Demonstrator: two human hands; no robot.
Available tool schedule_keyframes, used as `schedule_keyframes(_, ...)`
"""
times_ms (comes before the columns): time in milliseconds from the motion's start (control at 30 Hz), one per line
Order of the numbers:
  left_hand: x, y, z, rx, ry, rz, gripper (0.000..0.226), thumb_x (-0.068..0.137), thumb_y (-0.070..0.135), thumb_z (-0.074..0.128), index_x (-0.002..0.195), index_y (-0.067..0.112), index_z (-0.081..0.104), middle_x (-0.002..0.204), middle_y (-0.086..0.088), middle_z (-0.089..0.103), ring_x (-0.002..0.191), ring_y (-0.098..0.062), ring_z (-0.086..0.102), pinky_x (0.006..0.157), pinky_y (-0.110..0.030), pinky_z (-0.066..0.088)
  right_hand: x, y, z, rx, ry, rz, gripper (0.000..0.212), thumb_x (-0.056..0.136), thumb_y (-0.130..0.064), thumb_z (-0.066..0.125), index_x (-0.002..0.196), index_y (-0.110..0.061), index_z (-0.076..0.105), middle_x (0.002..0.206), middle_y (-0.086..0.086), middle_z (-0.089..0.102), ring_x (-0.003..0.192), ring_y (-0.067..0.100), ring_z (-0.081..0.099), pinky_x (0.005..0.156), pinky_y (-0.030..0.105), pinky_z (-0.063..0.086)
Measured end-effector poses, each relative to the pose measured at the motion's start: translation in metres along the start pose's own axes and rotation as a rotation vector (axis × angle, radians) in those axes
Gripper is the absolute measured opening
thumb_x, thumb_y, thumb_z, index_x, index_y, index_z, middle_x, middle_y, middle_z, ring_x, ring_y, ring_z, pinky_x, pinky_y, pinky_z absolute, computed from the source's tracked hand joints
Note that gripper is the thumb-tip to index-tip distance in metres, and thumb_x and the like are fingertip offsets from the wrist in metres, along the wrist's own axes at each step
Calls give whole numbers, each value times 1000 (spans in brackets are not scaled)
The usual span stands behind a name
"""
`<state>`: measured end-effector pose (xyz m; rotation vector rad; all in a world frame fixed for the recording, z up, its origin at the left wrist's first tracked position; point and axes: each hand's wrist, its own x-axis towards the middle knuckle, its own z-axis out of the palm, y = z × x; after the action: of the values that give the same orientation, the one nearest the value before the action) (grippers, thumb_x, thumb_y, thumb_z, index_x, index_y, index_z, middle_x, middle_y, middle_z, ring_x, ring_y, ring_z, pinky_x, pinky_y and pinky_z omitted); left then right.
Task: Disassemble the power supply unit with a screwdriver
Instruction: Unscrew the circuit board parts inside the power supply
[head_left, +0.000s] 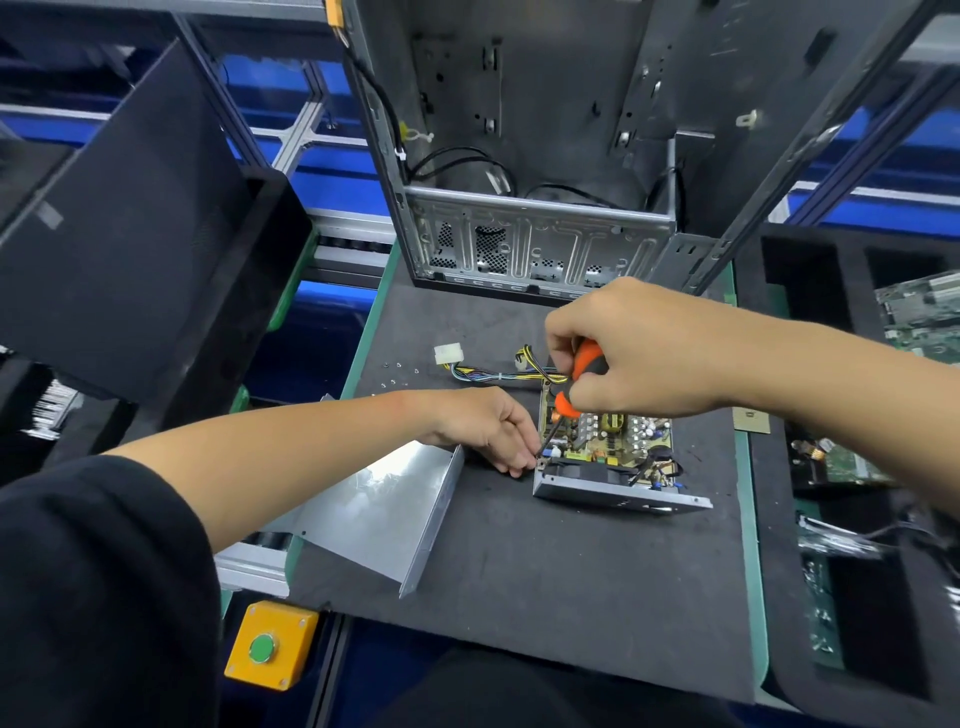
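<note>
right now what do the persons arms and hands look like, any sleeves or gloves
Both hands are bare, with no gloves: the left hand and the right hand. Both forearms are uncovered too. A black sleeve covers the left upper arm. No watch or rings show.

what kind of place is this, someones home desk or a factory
Most likely an electronics teardown or recycling line, not a home desk: a stripped computer case stands on the work mat, foam trays hold circuit boards, and a yellow box with a green button sits at the bench edge.
</note>
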<state>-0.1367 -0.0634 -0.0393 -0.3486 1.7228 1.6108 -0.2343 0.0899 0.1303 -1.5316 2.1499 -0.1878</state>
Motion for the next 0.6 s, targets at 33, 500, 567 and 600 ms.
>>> schedule_keyframes(33,-1,0,-1,-5,-9,1,21,85,-12,60,100,3,60,96,-13,68,72,-12,68,67,-20,55,0,1,-1,3,8,0,11,76,-25,67,78,-27,57,68,-14,57,62,2,52,54,25,41)
schedule_keyframes(500,-19,-6,-18,-65,89,137,32,84,-11,61,71,16,73,93,-18,65,71,-18,68,75,-25,57,16,4,-17,91,86,-35,13,72,-26,72,75,-24,60,54,-14,55,59,-9,51,49,12,36)
schedule_keyframes(567,-24,-2,-26,-41,148,142,30,82,-11,63,72,16,73,91,-16,67,68,-16,68,71,-24,56,18,6,-20,85,46,-25,17,68,-33,71,75,-25,58,59,-13,54,58,-6,51,48,15,34)
schedule_keyframes(600,-28,0,-32,-27,180,143,25,82,-11,64,76,12,72,87,-11,69,68,-15,68,69,-23,55,20,7,-21,71,15,-14,20,65,-37,68,75,-25,56,61,-12,54,57,-1,51,49,17,33)
